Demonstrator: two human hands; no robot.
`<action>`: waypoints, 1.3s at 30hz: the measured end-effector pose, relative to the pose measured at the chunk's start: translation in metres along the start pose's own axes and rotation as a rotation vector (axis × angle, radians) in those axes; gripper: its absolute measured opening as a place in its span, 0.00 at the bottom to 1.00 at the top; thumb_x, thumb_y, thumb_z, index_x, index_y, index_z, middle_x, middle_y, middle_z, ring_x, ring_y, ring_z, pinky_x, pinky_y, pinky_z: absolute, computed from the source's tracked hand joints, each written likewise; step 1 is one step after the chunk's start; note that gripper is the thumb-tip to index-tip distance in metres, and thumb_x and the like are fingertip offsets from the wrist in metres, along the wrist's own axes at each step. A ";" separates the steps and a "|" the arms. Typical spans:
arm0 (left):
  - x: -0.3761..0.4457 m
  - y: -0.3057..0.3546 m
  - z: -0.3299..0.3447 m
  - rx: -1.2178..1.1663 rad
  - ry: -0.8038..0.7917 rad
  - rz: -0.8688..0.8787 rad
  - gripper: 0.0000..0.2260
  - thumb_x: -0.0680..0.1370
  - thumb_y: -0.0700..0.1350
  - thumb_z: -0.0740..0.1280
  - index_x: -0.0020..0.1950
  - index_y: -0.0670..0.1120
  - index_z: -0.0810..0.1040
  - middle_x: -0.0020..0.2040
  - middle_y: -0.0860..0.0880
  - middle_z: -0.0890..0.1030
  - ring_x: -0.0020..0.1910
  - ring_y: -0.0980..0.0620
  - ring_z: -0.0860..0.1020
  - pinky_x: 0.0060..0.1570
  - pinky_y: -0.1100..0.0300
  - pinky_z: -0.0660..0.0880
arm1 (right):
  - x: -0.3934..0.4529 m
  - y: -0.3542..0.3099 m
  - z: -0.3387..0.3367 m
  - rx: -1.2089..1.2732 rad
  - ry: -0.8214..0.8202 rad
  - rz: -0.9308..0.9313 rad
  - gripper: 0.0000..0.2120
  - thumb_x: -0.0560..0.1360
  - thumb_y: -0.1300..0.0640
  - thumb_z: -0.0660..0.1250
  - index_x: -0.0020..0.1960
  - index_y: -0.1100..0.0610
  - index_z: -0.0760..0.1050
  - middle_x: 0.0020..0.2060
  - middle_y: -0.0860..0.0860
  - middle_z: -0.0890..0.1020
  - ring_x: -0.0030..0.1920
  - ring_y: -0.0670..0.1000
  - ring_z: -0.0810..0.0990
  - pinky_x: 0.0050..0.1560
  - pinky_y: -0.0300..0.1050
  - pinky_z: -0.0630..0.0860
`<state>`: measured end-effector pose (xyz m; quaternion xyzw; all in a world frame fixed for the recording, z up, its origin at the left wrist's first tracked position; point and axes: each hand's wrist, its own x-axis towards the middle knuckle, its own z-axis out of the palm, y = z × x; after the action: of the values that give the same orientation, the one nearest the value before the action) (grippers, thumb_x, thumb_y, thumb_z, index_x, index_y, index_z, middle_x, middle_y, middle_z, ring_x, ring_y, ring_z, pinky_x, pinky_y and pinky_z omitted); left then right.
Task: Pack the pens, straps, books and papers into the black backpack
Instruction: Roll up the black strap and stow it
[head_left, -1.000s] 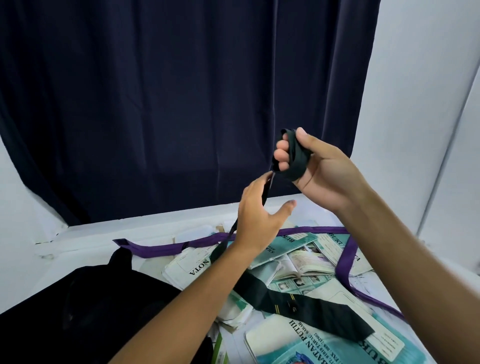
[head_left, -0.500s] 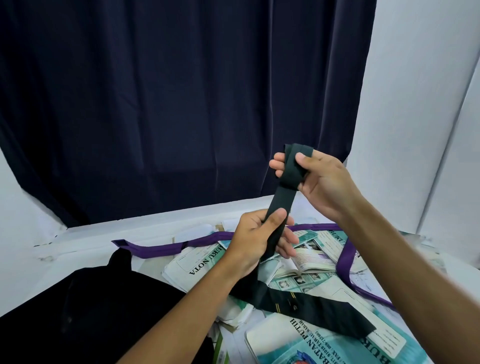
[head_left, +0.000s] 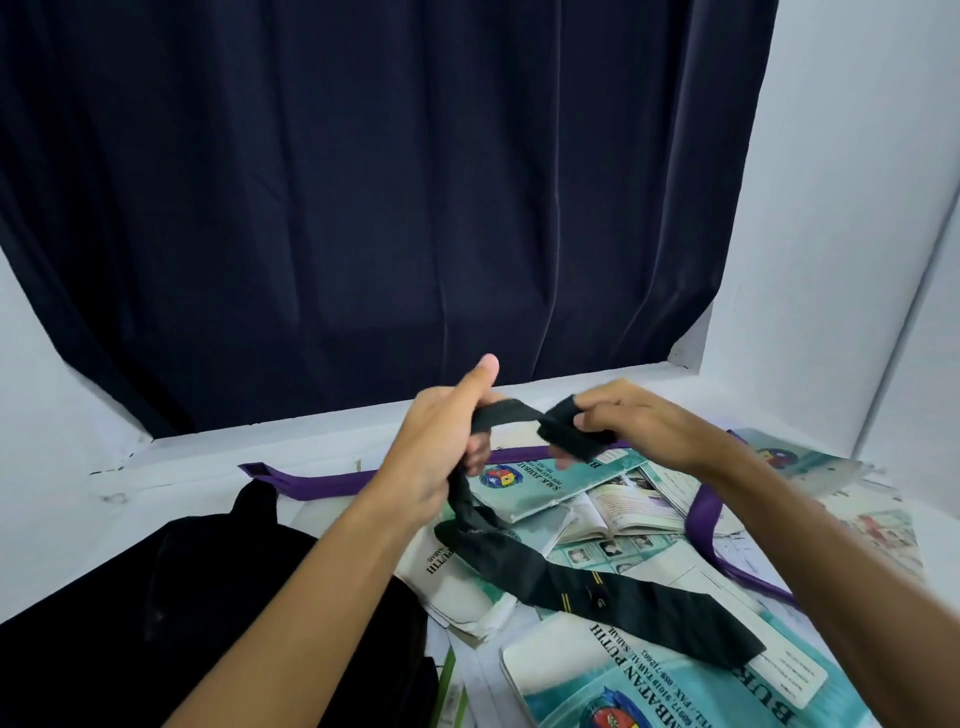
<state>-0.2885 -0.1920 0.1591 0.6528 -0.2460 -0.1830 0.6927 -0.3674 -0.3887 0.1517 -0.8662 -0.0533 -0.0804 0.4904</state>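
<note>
My left hand (head_left: 431, 457) and right hand (head_left: 631, 431) both grasp the dark green strap (head_left: 571, 577) above the scattered books (head_left: 649, 675).

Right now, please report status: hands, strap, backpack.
Both hands, left and right, grip the dark strap, wide end on the books. Black backpack at left, nothing in yet. Purple strap unpacked.

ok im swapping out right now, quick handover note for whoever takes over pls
Left hand grips the black strap mid-length; right hand holds its rolled end, raised above the books.
The strap's wide end lies across the teal books.
Purple strap lies on the table, partly under the books and papers.
Black backpack sits at the left.
Packed: nothing visibly.
Left: both straps, books, papers. No pens in view.
</note>
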 end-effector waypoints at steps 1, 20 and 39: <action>0.002 0.004 -0.004 0.021 -0.013 -0.025 0.26 0.79 0.60 0.61 0.44 0.38 0.82 0.22 0.51 0.59 0.22 0.53 0.59 0.26 0.61 0.59 | -0.002 0.000 0.002 0.021 -0.058 0.046 0.19 0.76 0.55 0.61 0.49 0.72 0.78 0.43 0.63 0.85 0.45 0.60 0.84 0.50 0.50 0.77; 0.027 -0.073 -0.018 -0.138 -0.352 0.058 0.14 0.74 0.47 0.66 0.31 0.42 0.81 0.30 0.43 0.73 0.27 0.53 0.71 0.29 0.63 0.69 | -0.006 -0.022 0.007 1.180 0.131 -0.040 0.10 0.62 0.55 0.76 0.37 0.61 0.83 0.31 0.52 0.81 0.28 0.46 0.79 0.30 0.36 0.78; 0.048 -0.130 -0.064 0.334 -0.405 -0.137 0.06 0.70 0.38 0.77 0.37 0.48 0.83 0.40 0.45 0.81 0.43 0.50 0.78 0.50 0.55 0.74 | -0.007 -0.102 -0.019 0.883 0.449 -0.429 0.12 0.82 0.61 0.54 0.53 0.64 0.74 0.42 0.55 0.84 0.44 0.52 0.84 0.45 0.43 0.79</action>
<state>-0.2036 -0.1784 0.0331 0.7234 -0.3616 -0.3129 0.4981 -0.3934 -0.3527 0.2462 -0.5089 -0.1515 -0.3319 0.7797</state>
